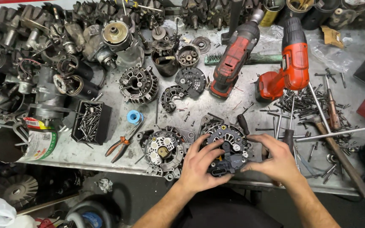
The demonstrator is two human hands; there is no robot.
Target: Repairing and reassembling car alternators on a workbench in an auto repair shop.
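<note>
At the front edge of the metal workbench (pixel 119 101) lies a round alternator (pixel 225 141) with a black rear cover, facing up. My left hand (pixel 200 165) grips its left and lower side, thumb on top. My right hand (pixel 276 158) holds its right side, fingers curled over the rim. A black plug part (pixel 232 162) sits at the near edge between my hands. A second alternator (pixel 164 151), silver with white and brass parts showing, lies just left of my left hand.
Orange-handled pliers (pixel 121 145) and a black tray of screws (pixel 91 122) lie to the left. Two red cordless drills (pixel 233 59) (pixel 290 63) lie behind. Loose bolts, screwdrivers and a hammer (pixel 339 156) crowd the right. Alternator parts pile up at the back left.
</note>
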